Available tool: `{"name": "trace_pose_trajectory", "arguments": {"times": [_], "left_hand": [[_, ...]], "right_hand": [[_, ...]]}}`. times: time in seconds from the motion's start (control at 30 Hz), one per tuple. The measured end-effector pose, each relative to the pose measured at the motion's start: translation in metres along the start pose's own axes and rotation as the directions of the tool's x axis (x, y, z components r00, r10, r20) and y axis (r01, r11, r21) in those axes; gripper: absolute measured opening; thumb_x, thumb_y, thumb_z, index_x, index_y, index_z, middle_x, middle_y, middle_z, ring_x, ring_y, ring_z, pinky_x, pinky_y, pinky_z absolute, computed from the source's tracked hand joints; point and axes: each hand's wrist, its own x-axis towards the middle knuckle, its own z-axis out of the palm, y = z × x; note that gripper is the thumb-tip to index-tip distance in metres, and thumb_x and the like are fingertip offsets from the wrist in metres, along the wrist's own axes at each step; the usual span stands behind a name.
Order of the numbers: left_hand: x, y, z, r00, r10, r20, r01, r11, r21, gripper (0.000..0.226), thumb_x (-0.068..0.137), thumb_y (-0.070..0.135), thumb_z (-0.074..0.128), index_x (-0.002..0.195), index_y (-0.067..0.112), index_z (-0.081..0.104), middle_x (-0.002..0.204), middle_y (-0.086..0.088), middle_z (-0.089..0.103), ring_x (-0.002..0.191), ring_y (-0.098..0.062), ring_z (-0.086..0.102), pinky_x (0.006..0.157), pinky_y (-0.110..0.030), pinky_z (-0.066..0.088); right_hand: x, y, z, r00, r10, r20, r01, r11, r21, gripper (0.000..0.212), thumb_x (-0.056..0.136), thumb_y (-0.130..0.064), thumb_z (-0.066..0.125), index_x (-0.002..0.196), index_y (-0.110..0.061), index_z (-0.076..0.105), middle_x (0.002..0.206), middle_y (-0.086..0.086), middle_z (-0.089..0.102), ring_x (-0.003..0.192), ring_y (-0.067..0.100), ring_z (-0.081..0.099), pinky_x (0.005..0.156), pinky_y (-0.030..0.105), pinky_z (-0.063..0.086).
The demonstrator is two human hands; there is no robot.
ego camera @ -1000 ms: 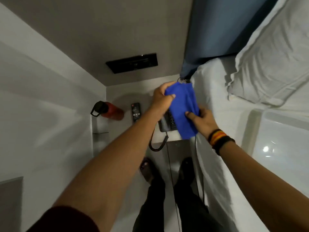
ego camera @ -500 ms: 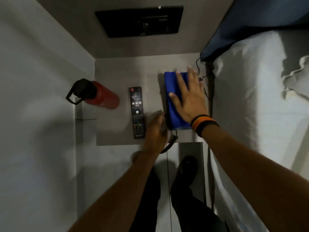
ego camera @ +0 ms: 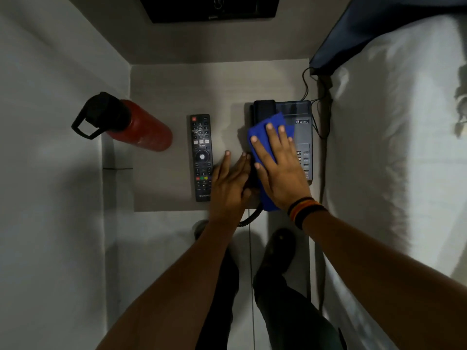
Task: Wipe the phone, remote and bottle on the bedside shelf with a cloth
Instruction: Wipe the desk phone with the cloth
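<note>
A dark desk phone [ego camera: 302, 127] sits at the right of the bedside shelf [ego camera: 164, 178]. My right hand [ego camera: 278, 168] lies flat on a blue cloth [ego camera: 265, 127], pressing it on the phone's handset side. My left hand [ego camera: 231, 184] rests against the phone's left edge, fingers together, steadying it. A black remote [ego camera: 201, 157] lies lengthwise in the middle of the shelf. A red bottle [ego camera: 137, 127] with a black cap and loop stands at the left. Most of the handset is hidden under cloth and hand.
A white bed [ego camera: 394, 160] runs along the right, with a dark blue headboard [ego camera: 379, 29] above. Cables [ego camera: 307, 84] lead from the phone's back; its coiled cord [ego camera: 250, 218] hangs off the front edge. A black panel [ego camera: 212, 8] is on the wall. My legs and shoes are below.
The cloth went from held in the air by both hands to pressed on the phone. Since half a second ago my right hand has slid it toward me, uncovering the phone's top.
</note>
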Motion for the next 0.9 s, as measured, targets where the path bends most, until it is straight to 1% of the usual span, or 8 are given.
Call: {"name": "trace_pose_trajectory", "arguments": {"times": [0.1,0.2,0.33,0.4,0.57,0.67,0.8,0.9], "left_hand": [[0.000,0.003,0.001,1.000,-0.024,0.011,0.024,0.999,0.023,0.062,0.090,0.017,0.060,0.151,0.017,0.053,0.167,-0.001,0.039,0.162,-0.035,0.011,0.131,-0.053,0.015],[-0.001,0.005,0.001,1.000,-0.029,-0.003,0.030,0.999,0.036,0.067,0.090,0.015,0.063,0.155,0.019,0.047,0.169,0.000,0.036,0.162,-0.034,0.012,0.132,-0.050,0.014],[0.000,0.012,-0.006,0.996,-0.068,0.054,0.062,0.993,0.098,0.082,0.097,0.043,0.067,0.164,0.015,0.027,0.172,-0.001,0.026,0.163,-0.032,0.011,0.132,-0.049,0.014],[0.001,0.016,-0.010,0.995,-0.072,0.069,0.067,0.996,0.060,0.094,0.095,0.047,0.068,0.165,0.013,0.017,0.175,-0.004,0.017,0.163,-0.030,0.009,0.132,-0.046,0.013],[0.008,0.016,-0.012,0.997,0.007,0.080,-0.017,0.992,0.122,0.098,0.093,0.054,0.066,0.166,0.019,0.010,0.176,-0.003,0.007,0.163,-0.027,0.008,0.131,-0.044,0.018],[0.010,0.013,-0.008,0.995,0.016,0.097,-0.027,0.994,0.108,0.100,0.086,0.076,0.022,0.166,0.017,0.013,0.176,-0.005,0.010,0.163,-0.029,0.009,0.131,-0.046,0.015],[0.010,0.005,0.001,0.998,0.047,0.032,-0.050,0.990,0.133,0.088,0.097,0.063,0.052,0.165,0.015,0.022,0.174,-0.007,0.021,0.162,-0.034,0.013,0.129,-0.052,0.019],[0.012,0.006,0.000,0.997,0.047,0.055,-0.056,0.985,0.165,0.090,0.097,0.064,0.053,0.166,0.017,0.019,0.175,-0.004,0.016,0.163,-0.033,0.007,0.130,-0.051,0.016]], "right_hand": [[-0.038,0.003,0.008,0.997,-0.058,0.049,0.058,0.998,-0.001,0.085,0.093,-0.012,0.064,0.161,-0.024,0.015,0.170,0.007,-0.003,0.155,0.028,-0.015,0.122,0.047,-0.008],[-0.081,0.000,0.008,0.990,-0.055,0.132,0.058,0.998,-0.021,0.106,0.077,0.014,0.067,0.161,-0.026,0.018,0.169,0.000,-0.005,0.155,0.023,-0.016,0.122,0.044,-0.006],[-0.127,-0.003,-0.018,0.954,-0.009,0.298,-0.007,0.999,0.053,0.110,0.074,0.026,0.056,0.159,-0.031,0.016,0.168,-0.003,-0.003,0.155,0.024,0.000,0.111,0.050,0.045],[-0.131,-0.002,-0.041,0.965,0.073,0.250,-0.109,0.985,0.131,0.105,0.078,0.021,0.054,0.160,-0.031,0.015,0.169,-0.003,-0.003,0.152,0.032,0.022,0.105,0.047,0.051],[-0.031,0.020,-0.087,0.945,0.295,-0.140,-0.227,0.903,0.365,0.075,0.099,-0.007,0.044,0.158,-0.043,0.016,0.168,-0.015,-0.002,0.149,0.034,0.032,0.115,0.041,0.033],[0.054,0.045,-0.071,0.957,0.289,0.024,-0.285,0.924,0.253,0.056,0.106,-0.027,0.036,0.160,-0.031,0.021,0.170,-0.001,0.008,0.155,0.034,0.014,0.124,0.049,0.019],[0.075,0.051,-0.035,0.952,0.304,0.024,-0.305,0.949,0.082,0.054,0.105,-0.033,0.032,0.158,-0.023,0.030,0.167,0.005,0.025,0.156,0.033,0.008,0.126,0.050,0.010],[0.041,0.046,-0.026,0.973,0.228,-0.023,-0.226,0.972,0.072,0.058,0.104,-0.027,0.035,0.160,-0.029,0.021,0.169,0.000,0.017,0.157,0.028,0.004,0.126,0.049,0.005]]}}
